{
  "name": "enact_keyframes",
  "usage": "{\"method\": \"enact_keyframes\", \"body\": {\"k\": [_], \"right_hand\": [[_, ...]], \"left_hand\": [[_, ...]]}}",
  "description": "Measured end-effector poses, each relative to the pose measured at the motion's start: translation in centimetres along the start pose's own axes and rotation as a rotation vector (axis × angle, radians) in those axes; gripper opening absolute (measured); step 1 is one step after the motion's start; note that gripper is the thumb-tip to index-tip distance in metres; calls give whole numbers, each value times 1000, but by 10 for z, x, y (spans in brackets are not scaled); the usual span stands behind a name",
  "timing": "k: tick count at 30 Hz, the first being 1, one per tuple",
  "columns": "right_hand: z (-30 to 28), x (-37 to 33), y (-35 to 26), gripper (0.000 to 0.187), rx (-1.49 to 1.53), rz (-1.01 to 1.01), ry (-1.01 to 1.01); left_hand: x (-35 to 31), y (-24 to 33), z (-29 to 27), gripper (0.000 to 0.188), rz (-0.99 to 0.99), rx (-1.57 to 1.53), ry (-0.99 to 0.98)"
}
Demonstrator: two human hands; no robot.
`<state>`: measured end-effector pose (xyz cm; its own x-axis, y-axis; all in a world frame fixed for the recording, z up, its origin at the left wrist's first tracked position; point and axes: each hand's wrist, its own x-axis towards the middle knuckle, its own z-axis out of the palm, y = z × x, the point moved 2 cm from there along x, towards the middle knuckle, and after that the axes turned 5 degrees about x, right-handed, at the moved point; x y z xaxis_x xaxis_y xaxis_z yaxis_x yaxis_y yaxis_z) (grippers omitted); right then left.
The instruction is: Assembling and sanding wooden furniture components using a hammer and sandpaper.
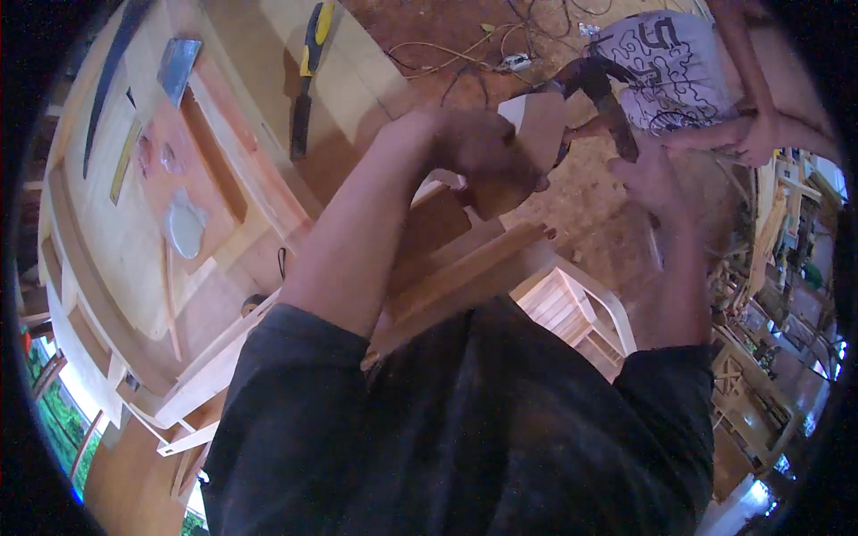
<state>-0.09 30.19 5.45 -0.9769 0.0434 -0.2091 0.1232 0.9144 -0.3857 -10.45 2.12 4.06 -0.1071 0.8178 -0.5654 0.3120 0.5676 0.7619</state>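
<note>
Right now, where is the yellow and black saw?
In the head view, the yellow and black saw lies upper left on the pale wooden workbench, left of the left hand.

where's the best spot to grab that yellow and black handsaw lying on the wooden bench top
Probably by the yellow and black handle end of the handsaw, coming from above. It lies flat and lengthwise on the pale wooden bench top, with the dark blade running toward the person, so the handle looks like the thick, safe part, and nothing covers it.

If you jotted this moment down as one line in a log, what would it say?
left hand: closed on wooden piece | right hand: open, blurred, beside dark tool | below: wooden frame | nearby: another person's hand
</note>
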Motion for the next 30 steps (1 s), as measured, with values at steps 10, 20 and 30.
{"method": "enact_keyframes", "body": {"k": [10, 20, 30], "right_hand": [[6, -4, 0, 39, 621, 255, 210], [-12, 9, 10, 44, 539, 428, 106], [1, -12, -33, 45, 436, 268, -145]], "left_hand": [[11, -9, 12, 49, 38, 15, 80], [19, -15, 16, 50, 130, 97, 113], [-2, 2, 4, 75, -137, 143, 35]]}}
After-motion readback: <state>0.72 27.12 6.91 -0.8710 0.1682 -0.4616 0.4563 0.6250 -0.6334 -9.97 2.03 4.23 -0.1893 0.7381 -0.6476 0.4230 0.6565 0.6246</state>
